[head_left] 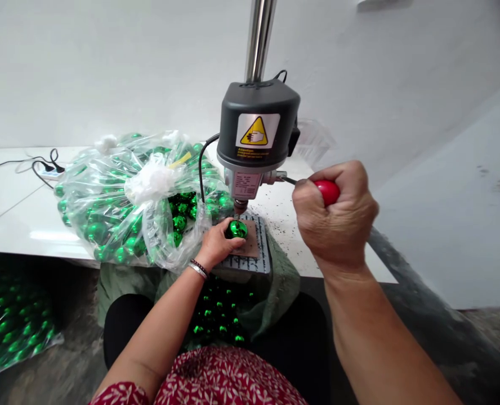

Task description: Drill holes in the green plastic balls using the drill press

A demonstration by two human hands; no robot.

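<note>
My left hand (219,243) pinches a shiny green bauble (239,229) between thumb and fingers. The bauble rests on a brown board (253,245) on the drill press base (264,253), directly below the chuck (240,207). Whether the bit touches the bauble I cannot tell. My right hand (336,211) is wrapped round the red knob (328,192) of the feed lever, to the right of the dark grey drill press (256,126).
A clear plastic bag (106,208) of green baubles lies on the white table (17,225) at left. Another bag (17,320) sits on the floor. More baubles (222,312) are in a green sack (281,281) at my lap. Dark shavings litter the tabletop. A power strip (53,173) stands at back left.
</note>
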